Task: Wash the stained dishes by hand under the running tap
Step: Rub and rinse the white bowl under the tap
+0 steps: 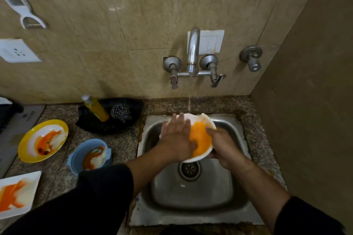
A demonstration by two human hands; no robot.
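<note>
A white plate [202,139] smeared with orange stain is held tilted over the steel sink [225,196]. My right hand [222,146] grips its right rim. My left hand [178,137] lies flat on the plate's face, fingers spread, rubbing the stain. A thin stream of water falls from the wall tap [193,49] onto the plate's far edge. On the counter at left wait a stained yellow-rimmed plate [43,140], a stained blue bowl [91,155] and a stained white square plate [17,195].
A black tray [114,120] behind the sink's left side holds a yellow soap bottle [96,108] and a steel scrubber [121,113]. The tap's two valves flank the spout. A brown wall closes the right side. The drain [189,170] is open.
</note>
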